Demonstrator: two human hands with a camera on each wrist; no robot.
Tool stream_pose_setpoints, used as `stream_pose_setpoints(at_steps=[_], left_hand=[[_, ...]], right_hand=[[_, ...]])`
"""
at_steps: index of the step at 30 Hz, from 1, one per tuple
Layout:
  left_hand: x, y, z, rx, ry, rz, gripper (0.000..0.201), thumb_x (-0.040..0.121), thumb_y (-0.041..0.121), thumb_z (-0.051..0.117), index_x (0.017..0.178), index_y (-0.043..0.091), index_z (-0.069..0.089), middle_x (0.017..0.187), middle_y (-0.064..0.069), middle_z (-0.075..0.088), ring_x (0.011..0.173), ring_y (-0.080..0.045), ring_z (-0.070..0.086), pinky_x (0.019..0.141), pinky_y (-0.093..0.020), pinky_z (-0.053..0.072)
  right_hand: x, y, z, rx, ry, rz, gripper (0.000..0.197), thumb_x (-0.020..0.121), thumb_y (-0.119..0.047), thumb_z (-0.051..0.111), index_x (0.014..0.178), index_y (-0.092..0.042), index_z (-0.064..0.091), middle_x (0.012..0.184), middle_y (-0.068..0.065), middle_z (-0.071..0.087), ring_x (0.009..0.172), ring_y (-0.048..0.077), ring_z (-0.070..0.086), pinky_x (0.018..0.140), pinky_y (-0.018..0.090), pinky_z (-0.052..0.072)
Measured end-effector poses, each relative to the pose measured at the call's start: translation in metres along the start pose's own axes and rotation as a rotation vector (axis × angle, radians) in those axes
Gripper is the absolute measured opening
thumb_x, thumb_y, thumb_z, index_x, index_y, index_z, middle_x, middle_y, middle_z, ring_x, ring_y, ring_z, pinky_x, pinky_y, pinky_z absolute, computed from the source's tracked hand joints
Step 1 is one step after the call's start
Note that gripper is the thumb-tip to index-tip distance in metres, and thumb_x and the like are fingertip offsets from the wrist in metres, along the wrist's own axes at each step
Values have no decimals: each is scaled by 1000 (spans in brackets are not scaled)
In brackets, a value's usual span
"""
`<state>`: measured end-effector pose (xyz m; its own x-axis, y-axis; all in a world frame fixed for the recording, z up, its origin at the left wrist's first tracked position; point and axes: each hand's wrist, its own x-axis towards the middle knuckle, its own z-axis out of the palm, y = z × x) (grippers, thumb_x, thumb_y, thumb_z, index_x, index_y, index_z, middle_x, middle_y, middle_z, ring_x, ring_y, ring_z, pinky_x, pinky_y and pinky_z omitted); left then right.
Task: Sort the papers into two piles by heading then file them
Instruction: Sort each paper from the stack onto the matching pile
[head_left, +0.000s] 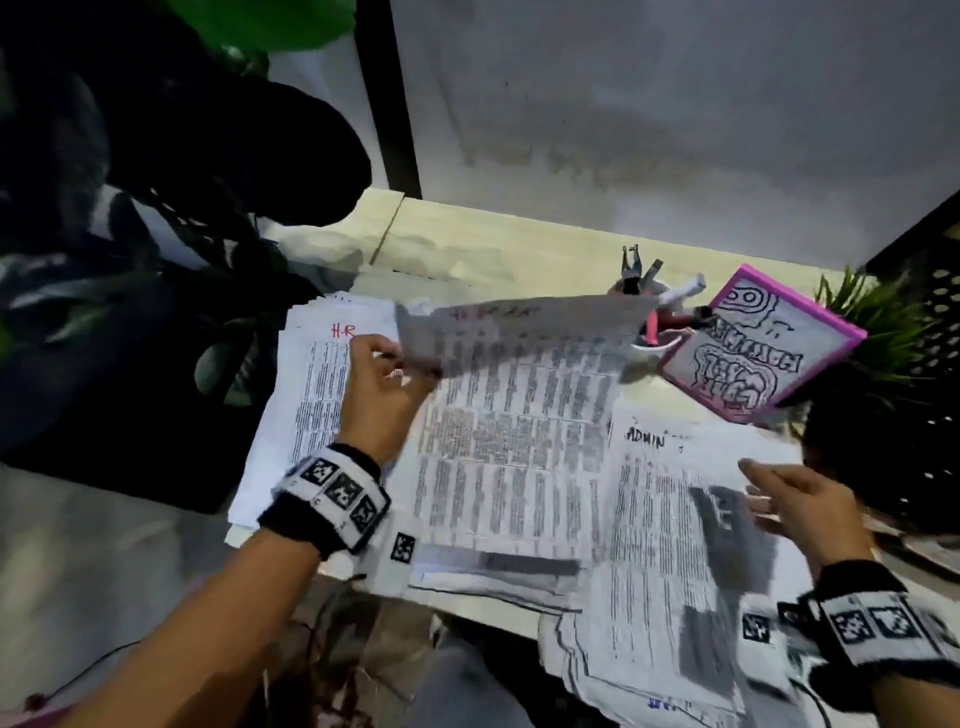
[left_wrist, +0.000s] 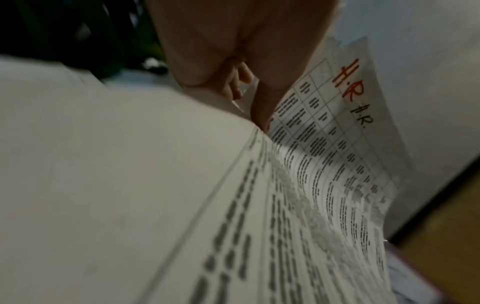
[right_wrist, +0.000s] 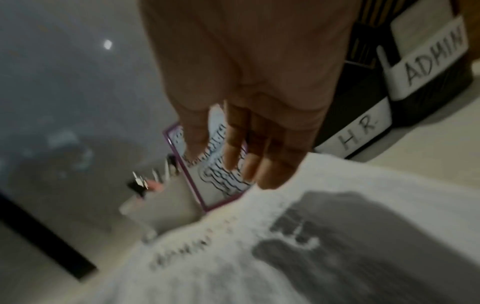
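My left hand (head_left: 387, 371) pinches the top left corner of a printed sheet headed H.R (head_left: 514, 410), lifted and curling over the desk; the left wrist view shows that heading on the sheet (left_wrist: 345, 82) beyond my fingers (left_wrist: 262, 111). Under that hand lies the H.R pile (head_left: 311, 395), at the left. An ADMIN-headed pile (head_left: 670, 525) lies at the right, seen blurred as ADMIN pile (right_wrist: 285, 257) in the right wrist view. My right hand (head_left: 789, 499) hovers over its right edge, fingers (right_wrist: 249, 162) straight, holding nothing.
A black file rack with HR (right_wrist: 361, 133) and ADMIN (right_wrist: 431, 63) labels stands at the right. A pink-framed drawing board (head_left: 753, 343), a white pen cup (head_left: 654, 317) and a small green plant (head_left: 872, 322) sit at the desk's back right. A dark plant (head_left: 156, 218) fills the left.
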<state>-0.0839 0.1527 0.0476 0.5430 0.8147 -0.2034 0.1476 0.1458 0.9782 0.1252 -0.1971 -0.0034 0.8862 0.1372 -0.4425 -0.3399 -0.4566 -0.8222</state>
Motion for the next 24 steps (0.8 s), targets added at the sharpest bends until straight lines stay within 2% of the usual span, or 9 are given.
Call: stream_pose_setpoints(at_steps=[2, 5, 8, 11, 13, 17, 19, 22, 24], left_hand=[[21, -7, -38, 131, 145, 42, 43, 75, 11, 76, 85, 31, 40, 98, -12, 56, 89, -30, 61, 77, -35, 52], [44, -13, -81, 380, 249, 22, 28, 84, 10, 69, 88, 11, 42, 83, -9, 47, 67, -21, 47, 56, -19, 37], [63, -28, -116, 644, 247, 33, 14, 86, 11, 67, 87, 7, 54, 82, -10, 54, 73, -25, 50, 64, -28, 37], [82, -46, -135, 756, 207, 23, 12, 82, 3, 66, 94, 5, 63, 91, -11, 62, 86, -30, 57, 74, -30, 39], [89, -53, -137, 835, 121, -59, 24, 82, -1, 64, 106, 0, 62, 111, -17, 64, 99, -33, 58, 80, -31, 42], [95, -67, -131, 863, 26, -207, 26, 87, -1, 58, 113, -2, 57, 124, -20, 59, 97, -37, 60, 77, -35, 45], [96, -71, -126, 873, 105, -171, 27, 82, -5, 59, 109, -3, 59, 123, -23, 58, 101, -39, 60, 81, -38, 49], [89, -68, -97, 874, 264, -29, 33, 81, -5, 56, 114, 1, 56, 139, -23, 41, 122, -39, 47, 101, -44, 41], [75, -61, -63, 873, 215, 100, 33, 84, -4, 55, 116, 5, 56, 146, -17, 34, 131, -35, 37, 109, -40, 33]], right_hand=[[5, 25, -4, -306, 72, 24, 72, 48, -63, 80, 91, -7, 69, 86, 18, 68, 75, 28, 62, 73, 38, 50], [1, 45, -7, -549, 215, 116, 65, 64, -40, 85, 109, 1, 62, 110, 25, 63, 104, 37, 58, 90, 44, 43], [-1, 62, -9, -793, 254, 216, 81, 65, -45, 83, 123, 4, 52, 120, 32, 50, 117, 44, 43, 96, 50, 39], [-2, 67, -7, -749, 316, 275, 80, 66, -39, 84, 126, 1, 52, 123, 31, 44, 118, 47, 40, 96, 53, 39], [-3, 68, -7, -724, 365, 254, 72, 66, -33, 85, 123, 0, 56, 123, 29, 48, 116, 48, 43, 93, 54, 43], [0, 69, -9, -629, 479, 131, 44, 69, -19, 82, 104, 1, 63, 105, 28, 61, 98, 45, 56, 83, 50, 48], [0, 66, -12, -563, 502, 75, 29, 72, -15, 79, 93, 2, 66, 93, 26, 66, 88, 43, 60, 79, 44, 48], [-1, 63, -18, -531, 501, -9, 21, 75, -13, 77, 86, 2, 69, 83, 24, 68, 82, 40, 62, 76, 41, 49], [-3, 66, -21, -505, 496, -70, 19, 76, -13, 76, 89, 0, 70, 83, 22, 69, 80, 38, 63, 76, 41, 50]])
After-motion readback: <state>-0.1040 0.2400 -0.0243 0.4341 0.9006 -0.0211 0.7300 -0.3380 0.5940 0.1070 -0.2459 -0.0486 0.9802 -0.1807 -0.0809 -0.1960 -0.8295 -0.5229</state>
